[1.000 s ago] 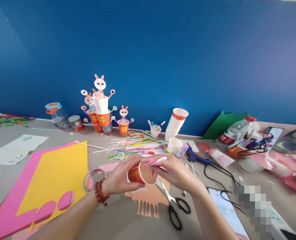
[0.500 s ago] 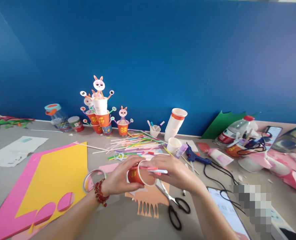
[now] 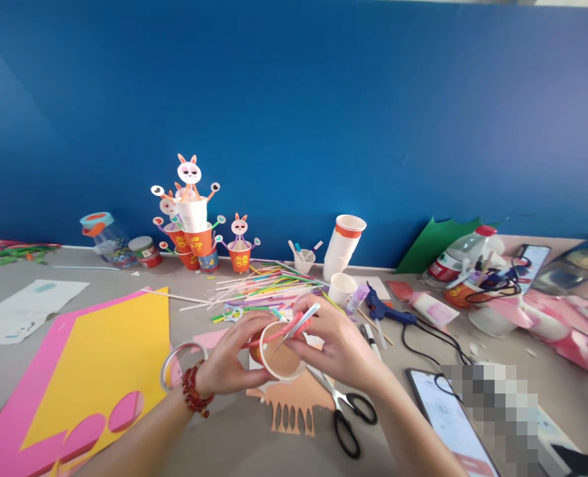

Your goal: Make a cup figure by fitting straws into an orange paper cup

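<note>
My left hand (image 3: 234, 358) is wrapped round an orange-red paper cup (image 3: 280, 366) with a white rim, tilted so its mouth faces me. In the fingers of my right hand (image 3: 336, 338) is a slim red and pale-blue tool (image 3: 302, 323) with a thin pointed tip, its exact kind unclear. That tip crosses the cup's mouth; whether it touches the wall I cannot tell. Beneath both hands lie a salmon paper sheet (image 3: 289, 397) with slots cut in its edge and black-handled scissors (image 3: 342, 397). Left of the cup is a roll of tape (image 3: 165, 364).
Pink and yellow sheets (image 3: 110, 338) cover the left side. Behind are loose coloured sticks (image 3: 269, 285), decorated rabbit cups (image 3: 193, 215) and a white cup stack (image 3: 342, 248). On the right are a blue glue gun (image 3: 388, 311) with its cord and a phone (image 3: 447, 417).
My right hand has turned, bringing the tool's pale end upward and its thin tip over the cup's mouth. The cup's mouth now faces me more.
</note>
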A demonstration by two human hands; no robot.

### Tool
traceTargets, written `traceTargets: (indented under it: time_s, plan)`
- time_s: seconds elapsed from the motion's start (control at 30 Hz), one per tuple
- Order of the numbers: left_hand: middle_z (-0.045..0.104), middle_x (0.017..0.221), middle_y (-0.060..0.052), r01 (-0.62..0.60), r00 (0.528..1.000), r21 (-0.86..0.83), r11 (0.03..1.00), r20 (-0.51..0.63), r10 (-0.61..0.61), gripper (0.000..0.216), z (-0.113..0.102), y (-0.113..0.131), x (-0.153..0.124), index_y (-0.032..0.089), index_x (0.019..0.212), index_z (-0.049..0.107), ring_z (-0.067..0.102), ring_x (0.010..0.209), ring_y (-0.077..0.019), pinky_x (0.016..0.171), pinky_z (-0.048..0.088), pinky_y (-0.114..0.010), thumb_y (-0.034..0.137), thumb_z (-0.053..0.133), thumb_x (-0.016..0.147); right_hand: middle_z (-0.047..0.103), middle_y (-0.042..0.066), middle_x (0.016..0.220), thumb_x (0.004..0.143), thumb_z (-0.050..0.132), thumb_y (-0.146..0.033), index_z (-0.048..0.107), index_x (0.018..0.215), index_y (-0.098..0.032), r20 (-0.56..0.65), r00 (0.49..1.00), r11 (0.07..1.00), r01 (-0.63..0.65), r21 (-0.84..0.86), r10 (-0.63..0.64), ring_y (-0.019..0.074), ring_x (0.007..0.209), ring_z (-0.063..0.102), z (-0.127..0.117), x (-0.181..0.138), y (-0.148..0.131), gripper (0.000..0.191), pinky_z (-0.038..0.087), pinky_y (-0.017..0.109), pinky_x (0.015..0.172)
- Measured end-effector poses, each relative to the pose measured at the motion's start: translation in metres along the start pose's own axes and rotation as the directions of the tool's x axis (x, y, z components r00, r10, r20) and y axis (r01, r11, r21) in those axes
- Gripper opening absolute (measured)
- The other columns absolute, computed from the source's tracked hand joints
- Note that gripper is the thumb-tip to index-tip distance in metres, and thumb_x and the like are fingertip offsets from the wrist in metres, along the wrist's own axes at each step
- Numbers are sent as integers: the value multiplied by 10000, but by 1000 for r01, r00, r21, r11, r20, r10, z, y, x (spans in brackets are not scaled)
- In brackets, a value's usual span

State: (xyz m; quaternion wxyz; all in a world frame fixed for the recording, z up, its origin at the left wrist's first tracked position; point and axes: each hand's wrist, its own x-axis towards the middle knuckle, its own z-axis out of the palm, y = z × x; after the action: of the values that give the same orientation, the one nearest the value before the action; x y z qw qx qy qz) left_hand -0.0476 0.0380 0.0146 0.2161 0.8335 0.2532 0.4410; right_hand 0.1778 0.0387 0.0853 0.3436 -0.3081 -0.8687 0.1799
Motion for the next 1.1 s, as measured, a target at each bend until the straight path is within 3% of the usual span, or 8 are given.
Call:
traceTargets:
  time_s: [0.1,0.27,0.53,0.77,0.87,0.97,1.1]
  plan:
    - [592,1203,-129,-49,998,-45,998,-44,47,689,2,0,-1,233,1337,464,569,1133,-280,953,495,-428,210,768,719,597,79,1045,835,645,-156,741,869,-221,-80,997,1000,11,3,-10,215,925,577,5,-1,-4,120,488,354,790]
    - [598,1189,-125,-46,994,-65,997,-99,39,695,6,-1,-2,252,1333,471,572,1121,-297,947,492,-460,215,770,706,624,67,1012,816,653,-145,694,744,-209,-133,991,999,28,36,-23,222,936,586,13,-2,-5,105,491,360,802]
    - [603,1212,-120,-26,992,-99,995,-127,13,730,7,-4,-7,277,1335,480,577,1135,-310,967,483,-474,214,804,684,661,57,1001,824,641,-156,678,720,-216,-114,993,1000,-23,16,25,222,932,619,15,-2,-6,126,500,350,801]
    - [605,1231,-97,34,961,-482,876,-224,-161,1025,21,-3,-10,344,1482,221,609,1130,-279,953,514,-421,314,848,672,674,60,933,811,667,-196,693,715,-210,-83,987,989,-141,-39,137,221,853,639,19,0,-6,100,513,324,731]
    - [623,1219,-99,133,921,-631,764,-206,-331,1058,27,0,-8,345,1488,190,610,1141,-300,960,503,-451,390,847,660,685,54,926,828,664,-205,659,644,-194,-44,982,983,-184,-17,183,213,857,650,16,2,-6,185,517,302,709]
    - [599,1279,-113,214,881,-716,665,-153,-448,946,29,0,-6,329,1445,297,592,1176,-319,970,496,-450,435,829,670,676,62,1067,852,668,-255,706,784,-204,-52,975,975,-213,55,216,224,965,647,9,3,-4,93,532,300,737]
    - [561,1353,-110,211,861,-724,656,-179,-475,733,30,-5,-6,271,1309,499,536,1243,-332,1012,467,-436,437,819,671,652,71,1119,904,600,-320,695,904,-225,-69,954,947,-279,160,292,217,1000,634,4,0,1,135,511,219,549]
